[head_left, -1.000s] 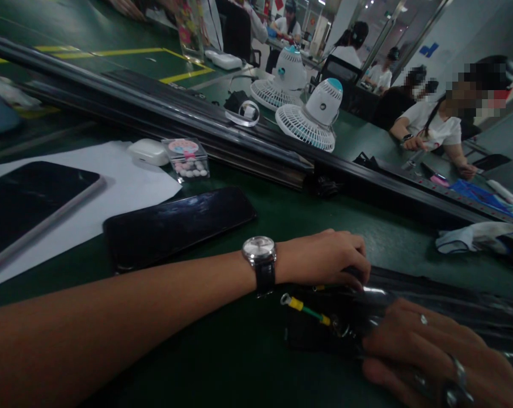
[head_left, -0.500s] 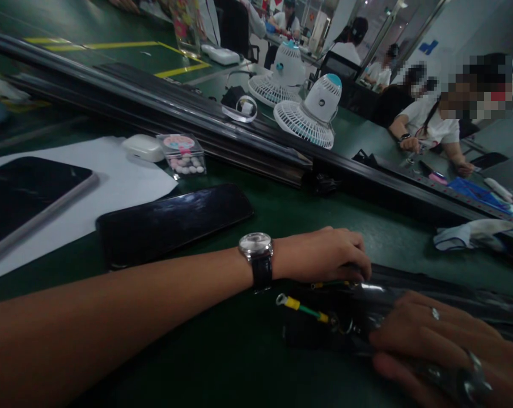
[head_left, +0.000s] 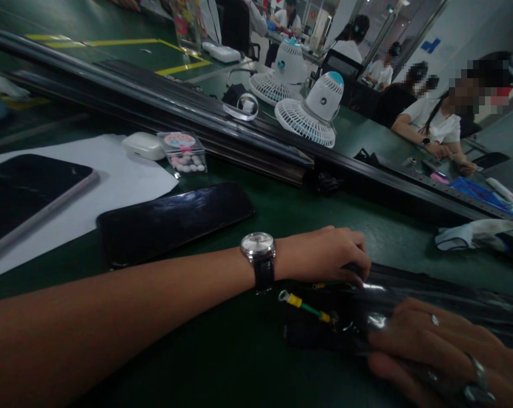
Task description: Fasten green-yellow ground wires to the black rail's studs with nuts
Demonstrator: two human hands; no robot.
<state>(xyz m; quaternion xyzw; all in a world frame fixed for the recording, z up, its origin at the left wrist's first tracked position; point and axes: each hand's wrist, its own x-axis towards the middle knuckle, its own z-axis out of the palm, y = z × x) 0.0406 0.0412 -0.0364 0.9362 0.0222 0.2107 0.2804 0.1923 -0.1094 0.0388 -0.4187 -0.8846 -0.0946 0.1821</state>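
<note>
Glossy black wrap: a dark bagged part (head_left: 367, 317) lies on the green counter (head_left: 282, 221) at the near right edge, under both hands.
Right hand (head_left: 443, 351): nearest, ringed fingers laid flat over the wrap, pressing rather than pinching.
Left hand (head_left: 324, 255): just beyond, curled down on the far edge of the wrap, fingertips on it; a wristwatch (head_left: 258, 249) sits on that arm.
Wire: a green lead with a yellow ring terminal (head_left: 292, 299) sticks out of the part's left end.
Axis: the long side runs left to right along the near counter edge, wire end pointing left toward the watch.
Risk: the slick film may slide under flat palms, and I judge the protruding lead could snag or bend if the part shifts left.
Further back: a black phone (head_left: 175, 221), a white paper sheet (head_left: 124, 181), a clear pill box (head_left: 183, 154).
Farthest: two desk fans (head_left: 311, 113) beyond the rail.
</note>
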